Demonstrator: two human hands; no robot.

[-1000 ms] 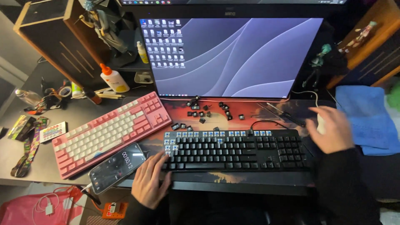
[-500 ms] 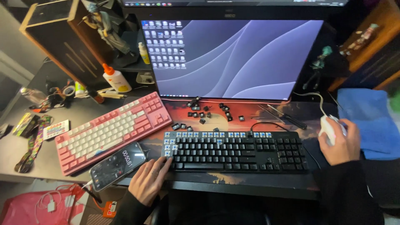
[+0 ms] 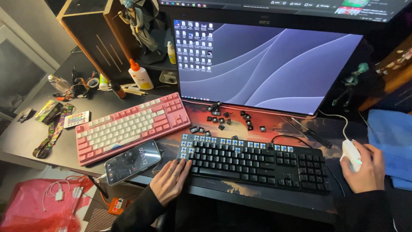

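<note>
- While the left hand (image 3: 171,178) lies flat and released on the near-left corner of the black keyboard (image 3: 257,161), the right hand (image 3: 365,167) cups the white mouse (image 3: 351,154).
- Likely stiff and fairly heavy, that keyboard is best gripped by its end edges.

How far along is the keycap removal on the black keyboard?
Done: the top row and some left-edge keys of the black keyboard show bare blue switches; loose keycaps lie behind it. In hand: left hand rests at its left end, right hand holds the white mouse. Left: most caps remain on.
</note>
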